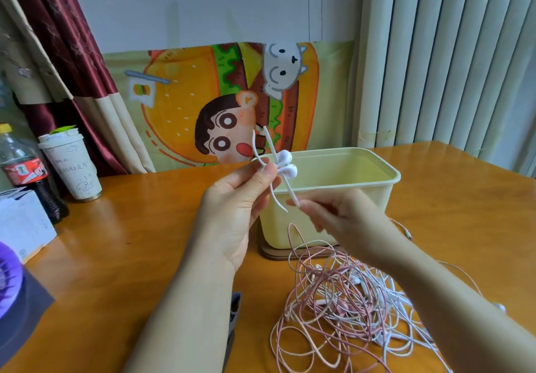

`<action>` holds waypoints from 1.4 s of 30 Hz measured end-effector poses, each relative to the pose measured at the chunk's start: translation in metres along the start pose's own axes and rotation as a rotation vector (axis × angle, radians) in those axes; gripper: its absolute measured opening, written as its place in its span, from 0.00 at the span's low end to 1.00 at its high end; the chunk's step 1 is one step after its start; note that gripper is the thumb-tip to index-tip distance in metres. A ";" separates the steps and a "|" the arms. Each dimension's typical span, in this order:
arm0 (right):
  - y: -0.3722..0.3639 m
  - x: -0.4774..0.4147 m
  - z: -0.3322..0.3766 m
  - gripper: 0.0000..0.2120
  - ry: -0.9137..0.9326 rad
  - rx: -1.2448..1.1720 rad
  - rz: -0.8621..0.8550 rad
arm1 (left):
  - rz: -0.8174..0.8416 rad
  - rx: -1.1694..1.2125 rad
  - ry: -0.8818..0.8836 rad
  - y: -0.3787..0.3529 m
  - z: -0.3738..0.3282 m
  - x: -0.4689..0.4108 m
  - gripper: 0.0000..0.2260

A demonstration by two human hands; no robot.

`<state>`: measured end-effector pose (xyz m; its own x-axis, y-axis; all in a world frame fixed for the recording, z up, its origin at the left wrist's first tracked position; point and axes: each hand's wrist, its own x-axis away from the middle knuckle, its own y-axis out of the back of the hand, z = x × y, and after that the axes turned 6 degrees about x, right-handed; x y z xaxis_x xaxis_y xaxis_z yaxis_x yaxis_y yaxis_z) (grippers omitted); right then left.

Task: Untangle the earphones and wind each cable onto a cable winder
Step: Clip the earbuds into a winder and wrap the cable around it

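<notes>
Ok, wooden table (145, 227), biggest thing in view, with a pale yellow tub (377, 198) standing on it toward the back. In front of the tub, on the right, is the tangle of pink and white cables (342, 294), a loose heap with many loops crossing. No cable winder clearly identifiable.

Left hand (237, 213) is raised over the table in front of the tub's near rim. Thumb and forefinger are pressed together, pinching the white earbuds (287, 164) right where their thin white strands (275, 198) cross. The other fingers are curled behind.

Right hand (339, 222) is lower and to the right, above the heap. Its fingertips sit at the lower end of one strand. Motion blur, so cannot tell whether they actually pinch it or only touch.

Cannot tell whether the strands run down into the heap.

Step in hand, as a judgement: freeing this white pair. To do it well:
- Keep the left pinch firm at the crossing so the buds don't spin.
- Have the right hand follow one strand at a time, feeding its end back through loops.
- Don't yank, which would tighten knots.
- Hold the pair high so slack hangs and crossings show.
- Lay freed cable away from the heap, on bare table, before winding.
</notes>
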<state>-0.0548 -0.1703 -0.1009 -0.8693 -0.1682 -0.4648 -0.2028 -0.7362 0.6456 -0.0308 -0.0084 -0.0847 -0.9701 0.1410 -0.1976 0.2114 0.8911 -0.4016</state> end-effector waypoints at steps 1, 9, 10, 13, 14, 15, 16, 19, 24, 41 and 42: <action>-0.003 0.000 0.002 0.11 0.028 0.061 0.027 | -0.027 0.000 -0.005 0.002 0.000 -0.001 0.12; -0.001 0.003 0.013 0.14 0.029 0.270 0.158 | -0.134 0.290 0.139 0.001 0.000 -0.002 0.07; -0.001 0.003 0.013 0.14 0.021 0.280 0.160 | -0.130 0.302 0.149 0.000 0.001 -0.002 0.07; 0.003 0.004 0.017 0.14 0.025 0.293 0.166 | -0.138 0.263 0.117 0.000 0.006 -0.004 0.09; 0.005 0.004 0.020 0.13 0.033 0.302 0.167 | -0.148 0.245 0.104 0.000 0.008 -0.004 0.09; 0.007 0.005 0.023 0.13 0.043 0.315 0.164 | -0.151 0.223 0.089 0.000 0.009 -0.004 0.08; 0.010 0.006 0.026 0.13 0.053 0.330 0.162 | -0.149 0.178 0.066 0.001 0.010 -0.004 0.06; 0.023 0.008 0.034 0.12 0.060 0.352 0.155 | -0.131 -0.192 -0.077 0.002 0.016 -0.002 0.05; 0.054 0.007 0.030 0.12 0.062 0.350 -0.057 | 0.019 -0.552 -0.135 -0.004 0.014 0.003 0.10; 0.016 -0.004 -0.006 0.11 -0.107 -0.036 -0.048 | 0.209 0.205 0.071 -0.023 0.002 0.009 0.10; 0.009 -0.003 -0.004 0.11 -0.090 -0.007 -0.004 | 0.132 0.228 0.053 -0.023 0.003 0.008 0.11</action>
<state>-0.0521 -0.1793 -0.0962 -0.9057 -0.1061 -0.4105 -0.2033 -0.7410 0.6400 -0.0430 -0.0288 -0.0799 -0.9361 0.2770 -0.2169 0.3518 0.7441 -0.5680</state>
